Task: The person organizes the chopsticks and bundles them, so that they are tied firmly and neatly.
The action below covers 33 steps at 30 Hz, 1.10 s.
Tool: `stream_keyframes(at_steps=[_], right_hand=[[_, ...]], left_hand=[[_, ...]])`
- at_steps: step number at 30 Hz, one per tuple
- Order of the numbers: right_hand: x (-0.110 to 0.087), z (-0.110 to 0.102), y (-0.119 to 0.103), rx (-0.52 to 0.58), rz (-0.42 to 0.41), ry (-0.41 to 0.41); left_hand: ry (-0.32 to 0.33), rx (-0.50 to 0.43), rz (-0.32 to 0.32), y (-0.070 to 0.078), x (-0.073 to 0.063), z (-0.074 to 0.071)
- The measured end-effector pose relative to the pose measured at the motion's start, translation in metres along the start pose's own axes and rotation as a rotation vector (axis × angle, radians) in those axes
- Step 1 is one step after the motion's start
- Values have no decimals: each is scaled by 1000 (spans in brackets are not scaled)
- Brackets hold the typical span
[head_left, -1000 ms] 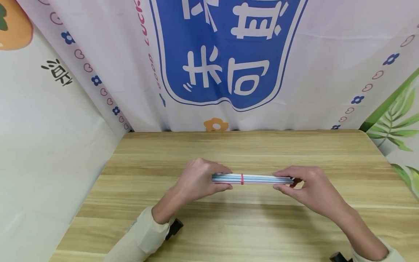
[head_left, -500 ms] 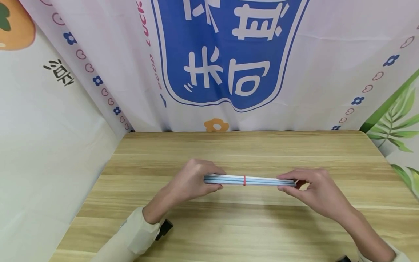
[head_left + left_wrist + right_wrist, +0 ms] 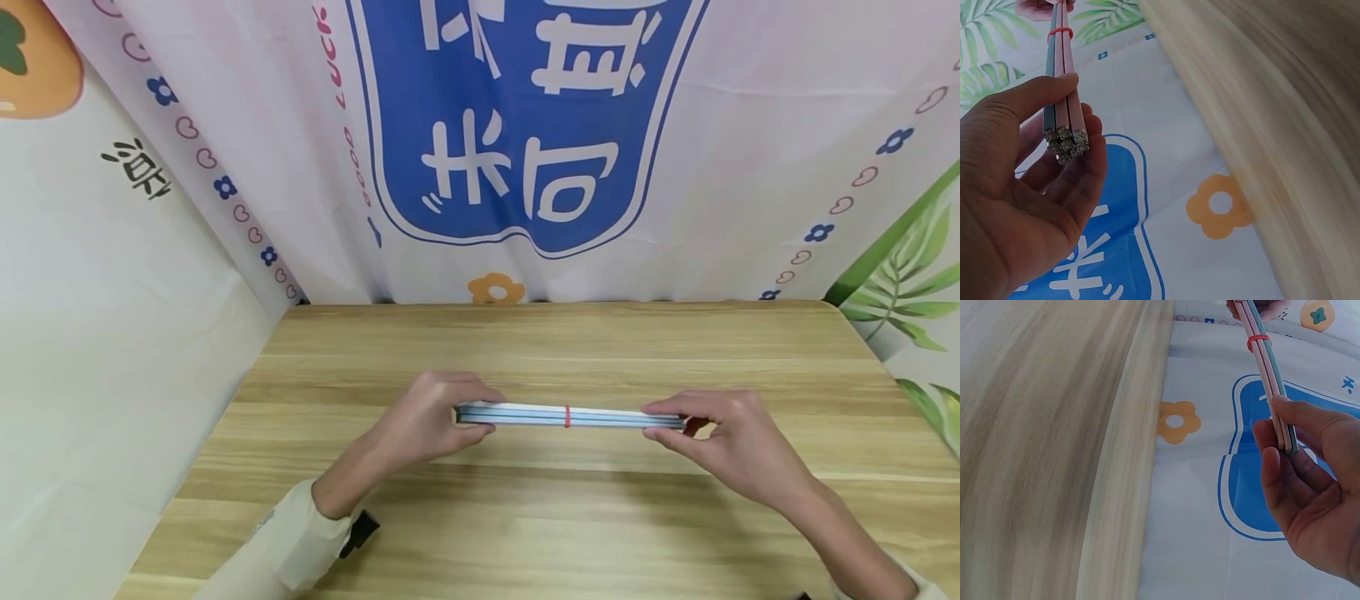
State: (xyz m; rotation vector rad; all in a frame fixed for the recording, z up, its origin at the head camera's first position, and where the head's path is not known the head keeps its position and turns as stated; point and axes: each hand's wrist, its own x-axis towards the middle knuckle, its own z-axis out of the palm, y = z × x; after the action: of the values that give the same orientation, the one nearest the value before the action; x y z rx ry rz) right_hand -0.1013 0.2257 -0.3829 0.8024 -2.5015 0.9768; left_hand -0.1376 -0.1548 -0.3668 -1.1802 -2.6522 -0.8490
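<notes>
A bundle of chopsticks [image 3: 525, 414] is held level above the wooden table, pale blue and white in the head view. A red rubber band [image 3: 567, 416] wraps it near the middle. My left hand [image 3: 423, 421] pinches the left end between thumb and fingers. At the other end, my right hand [image 3: 723, 433] grips with thumb and fingertips. In the left wrist view the chopsticks [image 3: 1063, 62] show pink and blue-green sides, with square, silvery patterned ends beside the fingers. The right wrist view shows narrower, plain ends of the chopsticks [image 3: 1269, 375].
The wood-grain table [image 3: 525, 517] spreads under both hands. A printed white cloth [image 3: 712, 167] with a large blue label hangs along its far edge. White sheeting [image 3: 97, 333] stands at the left, and a leaf-printed sheet [image 3: 911, 275] at the right.
My left hand has slid left toward the end of the chopsticks, baring more of their length. The right hand and the red band have shifted slightly right and nearer.
</notes>
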Motion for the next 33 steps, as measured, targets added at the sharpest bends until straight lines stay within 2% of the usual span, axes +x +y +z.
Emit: stream_keyframes(at_steps=[9, 18, 23, 33], right_hand=[[-1, 6, 9, 1, 12, -20], [-3, 18, 23, 26, 0, -42], [-4, 25, 31, 37, 52, -78], [-3, 38, 45, 85, 182, -196]], left_hand=[[56, -15, 38, -12, -3, 8], [29, -33, 73, -30, -6, 27], [5, -18, 56, -34, -6, 35], [-71, 20, -22, -40, -2, 43]])
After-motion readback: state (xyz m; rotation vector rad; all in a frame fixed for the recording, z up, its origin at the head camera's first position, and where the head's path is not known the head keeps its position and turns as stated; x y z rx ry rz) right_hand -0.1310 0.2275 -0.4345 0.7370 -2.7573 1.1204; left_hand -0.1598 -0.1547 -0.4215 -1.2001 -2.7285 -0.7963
